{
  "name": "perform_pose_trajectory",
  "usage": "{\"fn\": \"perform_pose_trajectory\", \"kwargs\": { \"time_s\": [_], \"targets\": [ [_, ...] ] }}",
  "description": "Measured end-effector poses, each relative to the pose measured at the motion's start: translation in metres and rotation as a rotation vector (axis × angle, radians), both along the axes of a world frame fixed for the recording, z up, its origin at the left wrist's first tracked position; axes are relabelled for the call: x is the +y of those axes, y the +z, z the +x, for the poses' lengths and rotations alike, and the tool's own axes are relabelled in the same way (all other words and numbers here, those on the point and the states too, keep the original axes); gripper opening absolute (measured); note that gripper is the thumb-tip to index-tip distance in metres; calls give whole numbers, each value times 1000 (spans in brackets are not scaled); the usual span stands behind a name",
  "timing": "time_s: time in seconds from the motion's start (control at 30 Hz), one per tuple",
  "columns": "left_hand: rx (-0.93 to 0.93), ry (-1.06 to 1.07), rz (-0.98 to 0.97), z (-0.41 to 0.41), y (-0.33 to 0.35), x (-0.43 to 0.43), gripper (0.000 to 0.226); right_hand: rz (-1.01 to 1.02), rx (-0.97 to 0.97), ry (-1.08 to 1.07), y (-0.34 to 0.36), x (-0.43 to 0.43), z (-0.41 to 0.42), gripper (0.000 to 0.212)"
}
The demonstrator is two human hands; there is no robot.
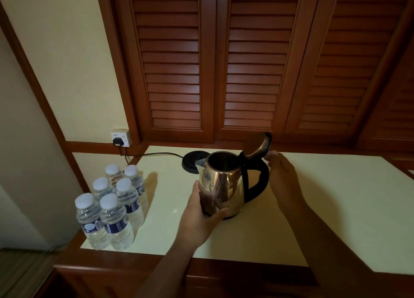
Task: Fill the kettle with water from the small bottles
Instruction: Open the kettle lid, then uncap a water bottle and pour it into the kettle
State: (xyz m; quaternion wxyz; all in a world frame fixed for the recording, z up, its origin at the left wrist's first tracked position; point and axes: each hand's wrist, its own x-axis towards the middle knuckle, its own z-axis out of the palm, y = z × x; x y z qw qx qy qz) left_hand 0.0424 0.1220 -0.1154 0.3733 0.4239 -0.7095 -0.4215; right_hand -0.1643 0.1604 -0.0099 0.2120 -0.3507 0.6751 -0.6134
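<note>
Our left hand [201, 219] grasps the open kettle [226, 185] on the counter [336, 197]. Our right hand [284, 181] sits just right of it, its grip too blurred to tell. Six bottles [114, 219] stand to the kettle's left.

Both bare arms reach in over the front edge of the surface [336, 219]. Left forearm [165, 266] comes up from bottom centre, wrist straight. Left hand [199, 217] grips the kettle [226, 185] low on its left side, thumb [218, 215] lying across the front near the base, fingers round the far side and mostly hidden. Right forearm [336, 241] enters from the lower right and angles up and left. Right hand [283, 181] is raised just behind the handle [257, 185], back of the hand to the camera, fingers together and fairly straight. Fingertips [270, 157] are blurred, right at the raised lid [257, 147]; contact unclear. The hands are apart, one on each side of the kettle.
</note>
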Motion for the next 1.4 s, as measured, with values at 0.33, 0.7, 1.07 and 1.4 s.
{"fn": "perform_pose_trajectory", "kwargs": {
  "time_s": [0.33, 0.7, 1.07, 1.4],
  "targets": [
    [-33, 67, -39, -1, -1, 4, 92, -102, 273, 54, -73, 44, 55, 22],
    [21, 81, 28, 20, 12, 28, 78, -130, 405, 182, -85, 53, 75, 39],
    [77, 472, -207, 123, 35, 80, 44, -259, 572, 577, -59, 35, 176, 33],
    [125, 710, -220, 179, 39, 94, 35, -218, 782, 820, -26, -19, 244, 45]
  ]
}}
